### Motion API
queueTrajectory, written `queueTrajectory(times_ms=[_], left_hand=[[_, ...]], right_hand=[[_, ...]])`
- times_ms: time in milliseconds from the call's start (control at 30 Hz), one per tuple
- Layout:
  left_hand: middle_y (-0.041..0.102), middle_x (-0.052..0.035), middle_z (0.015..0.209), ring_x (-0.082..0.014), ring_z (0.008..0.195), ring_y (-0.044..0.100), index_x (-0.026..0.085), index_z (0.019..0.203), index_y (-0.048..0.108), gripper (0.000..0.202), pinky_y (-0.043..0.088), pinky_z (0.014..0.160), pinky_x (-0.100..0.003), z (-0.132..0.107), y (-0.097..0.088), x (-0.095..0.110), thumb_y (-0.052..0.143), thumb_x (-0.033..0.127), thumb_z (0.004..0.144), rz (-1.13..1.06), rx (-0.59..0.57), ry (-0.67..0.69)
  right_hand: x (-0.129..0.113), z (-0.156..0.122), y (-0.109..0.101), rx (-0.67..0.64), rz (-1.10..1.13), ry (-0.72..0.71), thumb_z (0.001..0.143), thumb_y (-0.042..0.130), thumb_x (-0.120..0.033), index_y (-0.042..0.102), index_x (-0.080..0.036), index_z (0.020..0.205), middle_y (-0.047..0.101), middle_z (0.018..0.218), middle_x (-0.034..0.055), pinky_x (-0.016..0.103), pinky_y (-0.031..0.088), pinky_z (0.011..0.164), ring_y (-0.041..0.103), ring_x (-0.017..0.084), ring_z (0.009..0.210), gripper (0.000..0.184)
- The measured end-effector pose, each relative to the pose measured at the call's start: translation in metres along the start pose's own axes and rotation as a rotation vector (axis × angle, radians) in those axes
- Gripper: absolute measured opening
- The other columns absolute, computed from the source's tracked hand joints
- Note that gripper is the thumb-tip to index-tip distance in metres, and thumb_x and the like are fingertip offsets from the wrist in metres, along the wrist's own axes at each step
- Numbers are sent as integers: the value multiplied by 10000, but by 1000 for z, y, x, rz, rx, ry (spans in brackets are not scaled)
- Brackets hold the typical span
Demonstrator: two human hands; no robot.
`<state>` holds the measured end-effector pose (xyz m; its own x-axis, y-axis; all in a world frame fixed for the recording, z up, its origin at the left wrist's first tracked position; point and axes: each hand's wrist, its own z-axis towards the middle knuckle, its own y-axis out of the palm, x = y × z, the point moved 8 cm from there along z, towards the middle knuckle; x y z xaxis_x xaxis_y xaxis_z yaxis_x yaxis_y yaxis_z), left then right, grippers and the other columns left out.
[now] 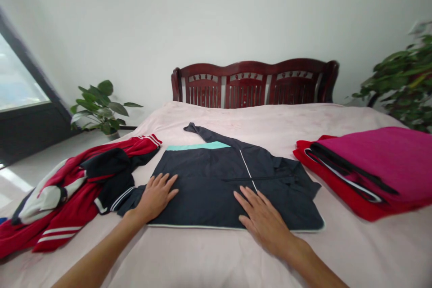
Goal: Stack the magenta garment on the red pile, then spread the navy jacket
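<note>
A dark navy jacket with a teal band and a thin white stripe lies spread on the pink bed sheet in front of me. My left hand rests flat on its near left part, fingers stretched out. On the jacket's near middle, by the white stripe, my right hand lies flat as well, fingers apart. Neither hand holds anything.
A loose heap of red, white and navy clothes lies at the left edge of the bed. A folded stack of red and magenta garments sits at the right. Behind stand a dark wooden headboard and potted plants.
</note>
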<state>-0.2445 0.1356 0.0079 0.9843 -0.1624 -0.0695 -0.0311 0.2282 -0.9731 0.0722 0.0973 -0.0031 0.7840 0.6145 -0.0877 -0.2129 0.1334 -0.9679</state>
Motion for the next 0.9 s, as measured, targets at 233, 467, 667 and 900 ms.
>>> queueTrajectory(times_ms=[233, 467, 667, 900], left_hand=[[451, -94, 1514, -273, 1381, 419, 275, 1437, 448, 487, 293, 1110, -526, -42, 21, -92, 306, 329, 974, 28, -188, -155], [448, -85, 1518, -256, 1398, 396, 259, 1373, 520, 478, 271, 1124, -531, -46, 21, -90, 310, 268, 944, -15, -139, -135], [516, -63, 1466, -264, 1336, 479, 278, 1282, 599, 445, 369, 1072, -454, -34, 16, -94, 342, 281, 919, -27, -207, -81], [583, -156, 1369, -280, 1268, 545, 131, 1302, 574, 546, 391, 1087, -406, 23, 7, -90, 324, 450, 934, -164, -100, -194]], right_hand=[[8, -3, 2, 33, -19, -6, 989, 392, -431, 238, -285, 1543, 328, 1575, 65, 467, 269, 1170, 308, 228, 1442, 594], [28, -16, 1, 52, -53, 37, 993, 367, -458, 277, -267, 1532, 378, 1548, 62, 492, 310, 1144, 355, 246, 1417, 579], [56, -32, -4, 74, -96, 50, 987, 385, -446, 302, -303, 1521, 415, 1528, 31, 485, 329, 1131, 378, 246, 1405, 559], [81, -29, -16, 19, -54, 140, 976, 387, -441, 502, -299, 1409, 517, 1452, 39, 461, 410, 1067, 479, 246, 1333, 470]])
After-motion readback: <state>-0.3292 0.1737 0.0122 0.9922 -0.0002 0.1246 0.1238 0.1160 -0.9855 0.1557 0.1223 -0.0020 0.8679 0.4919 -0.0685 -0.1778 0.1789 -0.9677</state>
